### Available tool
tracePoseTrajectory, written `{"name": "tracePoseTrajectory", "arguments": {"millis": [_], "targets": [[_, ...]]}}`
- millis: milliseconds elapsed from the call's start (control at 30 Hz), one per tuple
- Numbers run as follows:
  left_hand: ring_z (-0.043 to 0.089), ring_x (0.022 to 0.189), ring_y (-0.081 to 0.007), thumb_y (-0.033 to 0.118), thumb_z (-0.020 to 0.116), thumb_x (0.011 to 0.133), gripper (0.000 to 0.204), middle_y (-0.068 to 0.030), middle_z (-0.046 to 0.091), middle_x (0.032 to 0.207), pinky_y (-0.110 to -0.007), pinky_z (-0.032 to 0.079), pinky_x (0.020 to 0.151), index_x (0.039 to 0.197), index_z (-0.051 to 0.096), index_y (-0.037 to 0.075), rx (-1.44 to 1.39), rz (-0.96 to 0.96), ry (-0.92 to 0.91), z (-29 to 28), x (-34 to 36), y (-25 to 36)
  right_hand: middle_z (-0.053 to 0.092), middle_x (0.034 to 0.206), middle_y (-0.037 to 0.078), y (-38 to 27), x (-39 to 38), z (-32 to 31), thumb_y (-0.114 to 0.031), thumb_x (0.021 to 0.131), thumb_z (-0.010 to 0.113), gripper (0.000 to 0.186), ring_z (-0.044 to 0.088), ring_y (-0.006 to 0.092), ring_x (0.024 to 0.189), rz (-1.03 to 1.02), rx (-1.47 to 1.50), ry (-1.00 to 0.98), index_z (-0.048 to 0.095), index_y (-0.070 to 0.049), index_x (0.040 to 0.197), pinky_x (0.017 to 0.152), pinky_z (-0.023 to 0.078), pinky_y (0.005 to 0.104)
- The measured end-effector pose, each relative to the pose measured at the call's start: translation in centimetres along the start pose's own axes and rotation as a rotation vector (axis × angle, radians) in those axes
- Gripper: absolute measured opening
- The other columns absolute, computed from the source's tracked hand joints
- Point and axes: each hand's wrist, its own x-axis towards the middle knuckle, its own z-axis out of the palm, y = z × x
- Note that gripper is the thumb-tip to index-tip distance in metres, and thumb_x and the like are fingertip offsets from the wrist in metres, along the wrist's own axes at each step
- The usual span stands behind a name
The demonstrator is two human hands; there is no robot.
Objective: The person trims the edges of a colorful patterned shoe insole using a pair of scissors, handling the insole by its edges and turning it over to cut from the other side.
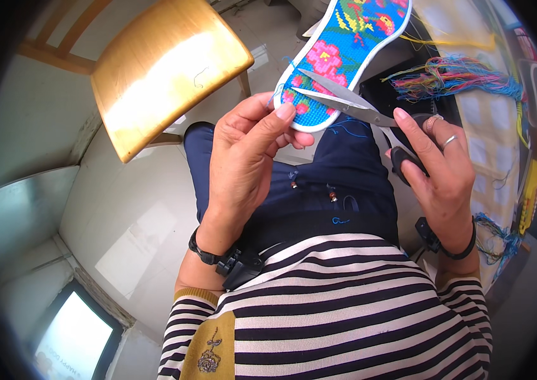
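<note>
Between the thumb and fingers of my left hand point(249, 136) is the rounded near end of an embroidered insole point(360, 41). It is blue with pink and yellow flowers, green leaves and a white edging. Fine blue thread ends point(290, 63) stick out at its left edge, close to my left fingertips. My right hand point(436, 152) has its fingers through the black handles of a pair of scissors point(351, 104). The scissor blades are parted and lie over the insole, their tips pointing at those thread ends. Loose blue thread also hangs below the insole.
A wooden chair point(167, 60) stands at the upper left. On the right, a cloth-covered table point(480, 161) bears a bundle of coloured embroidery threads point(455, 79), a smaller blue tangle point(496, 237) and a yellow strip-like object point(530, 196). A blue thread scrap point(340, 221) lies on my lap.
</note>
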Motion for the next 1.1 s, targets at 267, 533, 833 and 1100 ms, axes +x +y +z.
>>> {"name": "tracePoseTrajectory", "arguments": {"millis": [267, 533, 833, 1100], "targets": [[0.064, 0.068, -0.0144, 0.012, 0.060, 0.089, 0.023, -0.0105, 0.065, 0.087, -0.023, 0.050, 0.066, 0.103, 0.061, -0.006, 0.006, -0.004, 0.005, 0.1, 0.0, 0.0, 0.054, 0.100, 0.013, 0.1, 0.1, -0.3, 0.005, 0.059, 0.069, 0.062, 0.050, 0.0295, 0.083, 0.027, 0.028, -0.010, 0.061, -0.009, 0.119, 0.075, 0.043, 0.0377], [0.063, 0.067, -0.0133, 0.013, 0.061, 0.089, 0.023, -0.0089, 0.065, 0.086, -0.021, 0.048, 0.064, 0.103, 0.062, -0.005, 0.021, -0.012, 0.007, 0.0, 0.0, -0.1, 0.054, 0.101, 0.014, 0.3, 0.2, -0.6, 0.005, 0.058, 0.070, 0.064, 0.050, 0.0303, 0.084, -0.009, 0.013, -0.014, 0.061, -0.010, 0.120, 0.075, 0.043, 0.0376], [0.062, 0.066, -0.0121, 0.012, 0.061, 0.088, 0.022, -0.0080, 0.065, 0.085, -0.021, 0.047, 0.063, 0.103, 0.062, -0.004, 0.032, -0.014, 0.006, -0.1, -0.1, 0.0, 0.055, 0.100, 0.014, 0.9, 0.6, -0.7, 0.006, 0.056, 0.070, 0.066, 0.051, 0.0301, 0.085, -0.036, -0.046, -0.025, 0.062, -0.012, 0.119, 0.074, 0.045, 0.0378], [0.061, 0.065, -0.0119, 0.012, 0.061, 0.088, 0.022, -0.0083, 0.065, 0.085, -0.023, 0.049, 0.063, 0.102, 0.062, -0.005, 0.001, -0.028, -0.034, 0.0, -0.1, 0.2, 0.056, 0.096, 0.011, 0.6, 0.8, -0.1, 0.004, 0.058, 0.071, 0.062, 0.051, 0.0274, 0.082, 0.091, 0.233, -0.017, 0.063, -0.012, 0.118, 0.072, 0.044, 0.0351]]}}
